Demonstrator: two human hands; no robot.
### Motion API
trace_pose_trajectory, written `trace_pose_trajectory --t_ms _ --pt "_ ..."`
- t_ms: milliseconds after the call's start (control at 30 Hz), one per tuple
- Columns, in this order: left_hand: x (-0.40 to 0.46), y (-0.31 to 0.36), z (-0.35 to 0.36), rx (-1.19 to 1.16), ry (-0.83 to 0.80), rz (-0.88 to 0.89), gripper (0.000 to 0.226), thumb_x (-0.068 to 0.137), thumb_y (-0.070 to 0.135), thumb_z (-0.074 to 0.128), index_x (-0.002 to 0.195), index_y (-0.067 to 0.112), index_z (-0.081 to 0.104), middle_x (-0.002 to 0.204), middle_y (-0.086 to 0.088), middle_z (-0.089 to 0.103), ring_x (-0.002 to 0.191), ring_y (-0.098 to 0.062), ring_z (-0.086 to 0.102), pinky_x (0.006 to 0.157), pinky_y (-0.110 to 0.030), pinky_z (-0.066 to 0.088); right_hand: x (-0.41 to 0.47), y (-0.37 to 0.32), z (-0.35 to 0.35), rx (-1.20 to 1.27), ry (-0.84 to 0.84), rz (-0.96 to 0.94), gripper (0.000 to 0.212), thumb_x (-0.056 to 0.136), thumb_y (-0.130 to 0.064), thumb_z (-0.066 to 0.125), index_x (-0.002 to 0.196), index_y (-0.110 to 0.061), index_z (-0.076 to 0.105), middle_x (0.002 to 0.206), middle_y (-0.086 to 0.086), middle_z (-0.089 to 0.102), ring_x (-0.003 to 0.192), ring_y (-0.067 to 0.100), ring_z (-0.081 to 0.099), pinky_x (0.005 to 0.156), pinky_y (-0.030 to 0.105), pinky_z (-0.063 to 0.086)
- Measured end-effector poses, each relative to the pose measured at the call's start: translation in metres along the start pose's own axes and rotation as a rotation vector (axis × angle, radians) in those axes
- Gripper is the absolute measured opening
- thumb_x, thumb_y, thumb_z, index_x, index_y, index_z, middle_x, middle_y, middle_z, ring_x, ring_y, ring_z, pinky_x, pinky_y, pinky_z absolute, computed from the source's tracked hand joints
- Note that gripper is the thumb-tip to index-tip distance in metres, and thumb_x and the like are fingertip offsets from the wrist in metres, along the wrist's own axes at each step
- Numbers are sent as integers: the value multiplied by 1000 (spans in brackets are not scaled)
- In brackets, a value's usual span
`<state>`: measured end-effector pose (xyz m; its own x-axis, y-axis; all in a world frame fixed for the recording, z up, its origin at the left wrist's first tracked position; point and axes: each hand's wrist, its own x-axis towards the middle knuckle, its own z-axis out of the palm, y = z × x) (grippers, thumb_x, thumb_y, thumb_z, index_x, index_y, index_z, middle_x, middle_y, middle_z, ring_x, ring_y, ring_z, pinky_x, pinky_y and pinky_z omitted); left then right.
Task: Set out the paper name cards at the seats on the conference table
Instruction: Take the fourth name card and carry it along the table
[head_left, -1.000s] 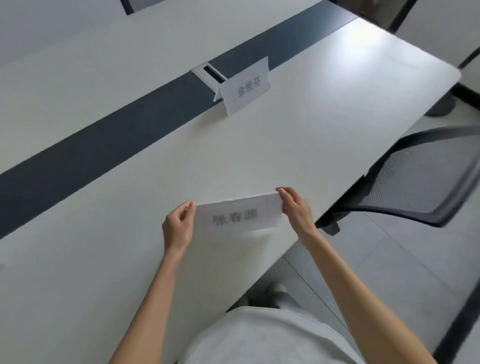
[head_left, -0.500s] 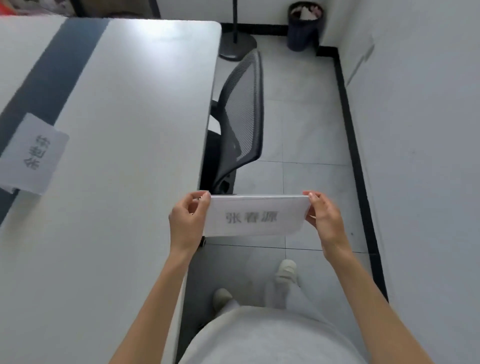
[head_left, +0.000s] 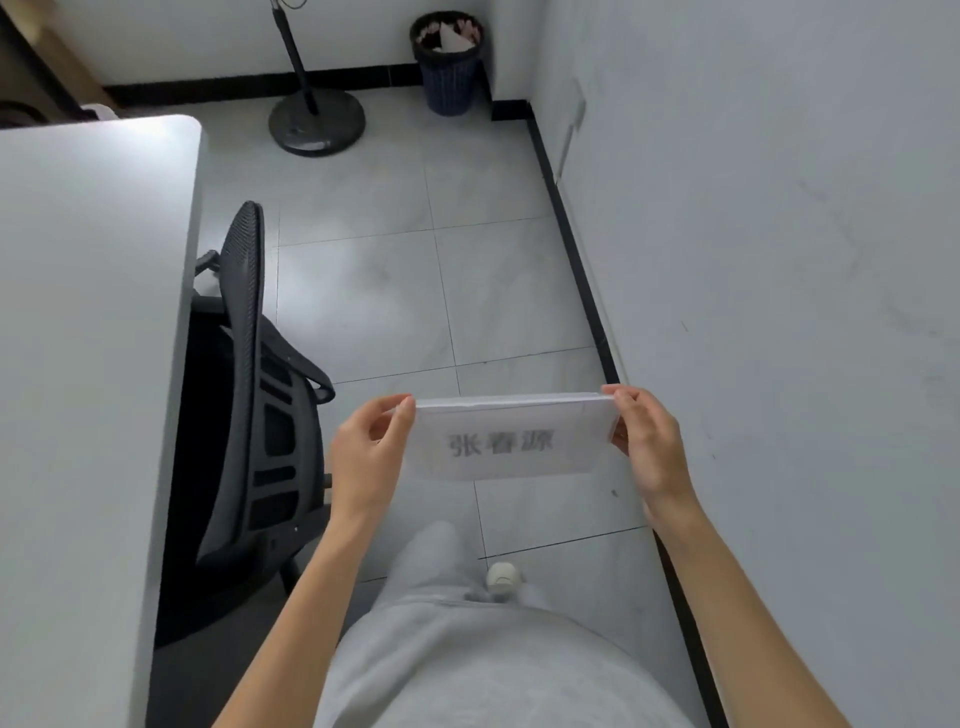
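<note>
You are wearing a light grey soft-fabric top (head_left: 498, 670), light grey trousers (head_left: 431, 561) at twelve o'clock from it, and a white rounded shoe (head_left: 503, 576); your forearms are showing bare, sleeveless.

Matt white paper name card (head_left: 511, 439); black mesh chair (head_left: 249, 332); smooth glossy table (head_left: 93, 312)

Even soft indoor light, glare on table (head_left: 104, 171) corner, name card (head_left: 511, 441) print blurred, wide-angle bending at edges

A white folded name card (head_left: 511, 439) with grey printed characters, held level above the floor.
</note>
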<state>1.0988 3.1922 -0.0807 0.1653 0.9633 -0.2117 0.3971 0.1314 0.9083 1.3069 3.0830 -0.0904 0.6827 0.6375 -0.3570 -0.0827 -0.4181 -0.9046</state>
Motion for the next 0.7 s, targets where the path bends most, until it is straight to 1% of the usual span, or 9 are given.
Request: trace_pose_trajectory --t_ms 100,200,267,333,400,467,533,600,700 --pt "54 17 23 -1 9 0 27 88 28 54 104 10 65 82 9 63 75 -3 57 63 -6 44 58 -18 7 8 -2 10 28 71 -53 48 81 -33 65 86 -4 63 87 20 58 91 50 47" --pt "119 32 40 0 32 -8 26 87 28 54 104 10 65 84 3 64 77 -3 58 67 -13 44 126 -41 24 2 -25 -2 28 72 -53 47 82 -33 65 88 -2 63 87 22 57 91 52 46" --pt "158 42 47 -20 51 -13 26 87 27 55 103 9 66 84 0 65 76 -7 59 70 -19 46 164 -59 37 1 -32 -23 29 73 -52 47 84 -32 64 90 -2 63 87 20 57 92 51 46" --pt "212 53 53 -41 70 -31 26 87 28 56 102 10 66 82 1 65 77 -11 59 73 -25 47 217 -84 59 -3 -47 -44 30 73 -52 47 85 -31 64 91 -3 63 87 19 57 91 51 46" --pt "265 69 54 -49 88 -41 26 87 29 55 102 11 66 80 5 64 78 -12 59 75 -28 47 268 -116 82 -14 -57 -64 29 75 -50 47 86 -31 64 91 -3 64 88 18 58 91 49 47" --pt "315 87 53 -57 117 -41 26 88 29 55 103 10 65 81 3 65 77 -11 59 77 -29 48 315 -149 106 -13 -91 -95 22 82 -44 48 86 -29 64 88 -5 63 87 17 57 89 45 47" --pt "356 104 50 -54 162 -43 27 88 29 54 104 9 65 85 -3 66 79 -11 59 79 -31 50 358 -178 131 -13 -134 -116 19 90 -33 47 89 -23 63 83 -6 61 84 17 55 84 41 46" --pt "394 117 45 -67 212 -49 28 88 29 53 104 9 64 89 -5 66 80 -9 60 77 -29 51 397 -204 158 -31 -177 -135 19 93 -28 45 93 -18 62 81 -6 60 84 17 54 82 39 45" --pt "448 130 35 -76 314 -81 28 88 30 53 104 10 64 85 -1 65 77 -4 58 68 -21 47 455 -237 204 -77 -277 -154 19 93 -28 44 89 -22 62 81 -6 60 83 16 55 82 38 46"
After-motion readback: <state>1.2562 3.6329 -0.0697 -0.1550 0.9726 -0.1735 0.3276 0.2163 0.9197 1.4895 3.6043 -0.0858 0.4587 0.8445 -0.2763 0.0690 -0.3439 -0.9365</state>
